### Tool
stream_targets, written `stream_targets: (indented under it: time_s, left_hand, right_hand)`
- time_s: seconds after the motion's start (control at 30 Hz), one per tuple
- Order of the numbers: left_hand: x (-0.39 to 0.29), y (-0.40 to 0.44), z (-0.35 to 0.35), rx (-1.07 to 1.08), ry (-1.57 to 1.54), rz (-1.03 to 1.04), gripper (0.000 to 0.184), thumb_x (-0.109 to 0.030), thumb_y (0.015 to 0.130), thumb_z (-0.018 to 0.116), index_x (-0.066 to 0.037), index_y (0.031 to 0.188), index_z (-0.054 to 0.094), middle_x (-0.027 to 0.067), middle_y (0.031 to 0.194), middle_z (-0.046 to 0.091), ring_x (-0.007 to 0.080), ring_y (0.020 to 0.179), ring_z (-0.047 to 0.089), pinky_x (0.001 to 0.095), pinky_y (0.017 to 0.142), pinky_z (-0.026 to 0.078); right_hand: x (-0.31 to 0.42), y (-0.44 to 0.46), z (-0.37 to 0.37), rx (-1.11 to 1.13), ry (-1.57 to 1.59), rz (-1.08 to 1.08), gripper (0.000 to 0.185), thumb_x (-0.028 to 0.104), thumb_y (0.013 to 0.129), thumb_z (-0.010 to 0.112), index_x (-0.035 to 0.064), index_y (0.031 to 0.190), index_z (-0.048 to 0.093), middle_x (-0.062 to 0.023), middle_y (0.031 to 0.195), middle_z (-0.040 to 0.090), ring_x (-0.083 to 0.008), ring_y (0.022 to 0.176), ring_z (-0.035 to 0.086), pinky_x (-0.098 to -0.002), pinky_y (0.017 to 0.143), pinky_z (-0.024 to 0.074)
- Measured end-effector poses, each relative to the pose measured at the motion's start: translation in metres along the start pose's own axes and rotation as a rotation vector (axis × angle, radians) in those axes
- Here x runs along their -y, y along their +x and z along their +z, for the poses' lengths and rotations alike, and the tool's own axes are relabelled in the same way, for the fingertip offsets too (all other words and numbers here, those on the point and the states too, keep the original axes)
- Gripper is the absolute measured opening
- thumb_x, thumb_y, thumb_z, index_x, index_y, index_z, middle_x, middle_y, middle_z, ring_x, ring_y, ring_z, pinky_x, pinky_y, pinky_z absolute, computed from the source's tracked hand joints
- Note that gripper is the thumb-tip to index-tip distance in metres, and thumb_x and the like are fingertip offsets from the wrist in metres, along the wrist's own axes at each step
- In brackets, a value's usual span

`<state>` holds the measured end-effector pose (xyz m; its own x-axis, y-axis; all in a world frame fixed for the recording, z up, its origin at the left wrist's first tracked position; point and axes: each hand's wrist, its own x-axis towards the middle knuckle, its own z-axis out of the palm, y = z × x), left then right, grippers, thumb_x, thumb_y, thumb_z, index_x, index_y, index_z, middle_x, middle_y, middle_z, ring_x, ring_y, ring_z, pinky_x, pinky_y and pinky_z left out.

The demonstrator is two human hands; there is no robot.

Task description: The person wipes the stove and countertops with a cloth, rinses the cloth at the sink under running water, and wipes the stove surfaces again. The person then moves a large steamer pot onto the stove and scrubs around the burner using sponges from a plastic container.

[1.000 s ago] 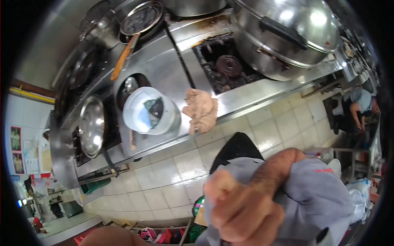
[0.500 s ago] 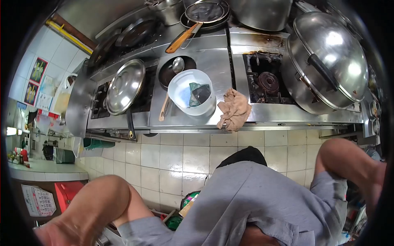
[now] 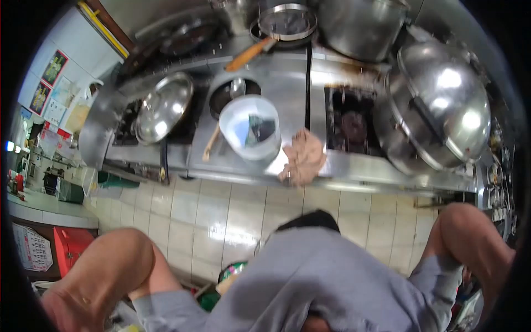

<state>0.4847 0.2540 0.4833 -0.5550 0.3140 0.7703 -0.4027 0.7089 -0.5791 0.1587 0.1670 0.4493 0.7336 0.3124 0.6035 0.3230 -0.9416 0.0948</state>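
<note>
Both my arms are bent, with the elbows out to the sides. My left forearm runs down to the lower left rim of the view and my right forearm to the right rim. Neither hand shows, so what they hold or touch is hidden. In front of me, a white translucent plastic tub (image 3: 250, 148) stands on the steel counter, with something dark green and blue inside. Beside it lies a crumpled brown cloth (image 3: 304, 157). Behind the tub is a small dark pan (image 3: 220, 102) with a metal ladle (image 3: 237, 87) in it.
A lidded pan (image 3: 165, 108) sits on the left burner, its handle over the counter edge. A large domed-lid pot (image 3: 442, 99) stands by the right burner (image 3: 353, 124). A wooden-handled strainer (image 3: 251, 53) lies behind. A red box (image 3: 74, 246) is at lower left.
The view has tilted and shifted, with some blur. Counter items keep their places relative to one another. My arms stay bent, hands beyond the edges.
</note>
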Motion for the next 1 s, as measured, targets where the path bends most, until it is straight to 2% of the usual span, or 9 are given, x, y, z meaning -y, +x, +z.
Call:
stream_targets:
  time_s: [0.23,0.27,0.37,0.57,0.63,0.7,0.77,0.83,1.0]
  left_hand:
    - [0.009,-0.027,0.013,-0.213,0.028,-0.076,0.054,-0.05,0.094,0.038,-0.027,0.142,0.03,0.0009,0.151,0.019,0.0188,0.13,0.032,0.0403,0.099,0.033]
    - [0.004,-0.043,0.019,-0.236,0.03,-0.19,0.054,-0.05,0.094,0.038,-0.027,0.142,0.03,0.0008,0.151,0.019,0.0187,0.13,0.031,0.0403,0.099,0.033]
    - [-0.034,-0.141,0.066,0.176,0.078,-1.118,0.074,-0.026,0.056,0.084,-0.005,0.119,0.049,0.0113,0.122,0.05,0.025,0.114,0.044,0.0353,0.097,0.033]
    - [-0.078,-0.298,0.147,0.903,0.105,-1.173,0.062,-0.022,0.061,0.081,-0.012,0.117,0.055,0.0073,0.121,0.053,0.0252,0.116,0.045,0.052,0.098,0.025]
    - [-0.078,-0.327,0.155,1.089,0.082,-1.235,0.056,-0.023,0.061,0.08,-0.011,0.112,0.059,0.0081,0.107,0.061,0.0245,0.106,0.054,0.0544,0.095,0.028]
    - [-0.077,-0.334,0.158,1.138,0.155,-1.201,0.04,-0.025,0.064,0.079,-0.009,0.097,0.063,0.0103,0.087,0.066,0.0272,0.089,0.061,0.0546,0.091,0.031]
    - [-0.078,-0.345,0.155,1.028,0.075,-1.128,0.034,-0.024,0.065,0.078,-0.008,0.09,0.063,0.0107,0.081,0.066,0.0296,0.084,0.061,0.0526,0.086,0.035]
    - [-0.073,-0.351,0.153,0.983,-0.035,-1.328,0.029,-0.022,0.066,0.077,-0.004,0.083,0.062,0.0123,0.079,0.065,0.032,0.082,0.061,0.0523,0.079,0.037]
    - [-0.054,-0.319,0.16,0.862,-0.126,-1.373,0.026,-0.018,0.068,0.076,0.001,0.074,0.059,0.0161,0.067,0.062,0.0322,0.061,0.057,0.0426,0.062,0.041]
  right_hand:
    - [-0.015,-0.007,0.002,-0.417,0.124,0.01,0.028,0.016,0.085,0.057,0.0146,0.113,0.051,-0.0045,0.099,0.058,-0.0134,0.083,0.056,-0.0303,0.073,0.0444]
    - [-0.026,-0.012,0.017,-0.611,0.143,0.112,0.029,0.015,0.086,0.057,0.0147,0.114,0.051,-0.0047,0.1,0.058,-0.0135,0.084,0.057,-0.0302,0.074,0.0449]
    - [-0.063,-0.029,0.117,-0.935,-0.003,0.94,0.015,0.003,0.076,0.065,0.0027,0.091,0.065,-0.0012,0.085,0.06,-0.0098,0.081,0.057,-0.0224,0.066,0.0443]
    - [-0.204,-0.039,0.289,-0.003,0.181,0.598,0.029,-0.001,0.062,0.065,0.005,0.091,0.064,-0.013,0.095,0.062,-0.0306,0.095,0.058,-0.0386,0.078,0.0492]
    - [-0.231,-0.029,0.326,0.385,-0.046,0.815,0.021,0.01,0.067,0.064,0.0091,0.088,0.066,-0.014,0.094,0.062,-0.0304,0.092,0.06,-0.0404,0.08,0.0479]
    - [-0.233,-0.039,0.345,0.16,-0.322,0.899,0.021,0.015,0.068,0.063,0.0114,0.089,0.065,-0.0101,0.105,0.057,-0.0272,0.105,0.052,-0.0471,0.084,0.039]
    - [-0.223,-0.048,0.348,-0.493,-0.372,1.119,0.023,0.022,0.078,0.061,0.011,0.098,0.061,-0.0122,0.109,0.053,-0.0293,0.108,0.048,-0.0484,0.084,0.0372]
    - [-0.208,-0.072,0.375,-0.938,-0.092,1.581,0.027,0.03,0.085,0.057,0.0089,0.102,0.06,-0.0138,0.112,0.052,-0.0318,0.107,0.047,-0.0505,0.081,0.0392]
    - [-0.121,-0.087,0.425,-1.111,1.284,2.182,0.068,0.059,0.09,0.036,0.0113,0.138,0.03,-0.0168,0.143,0.03,-0.0398,0.129,0.031,-0.0647,0.091,0.0334]
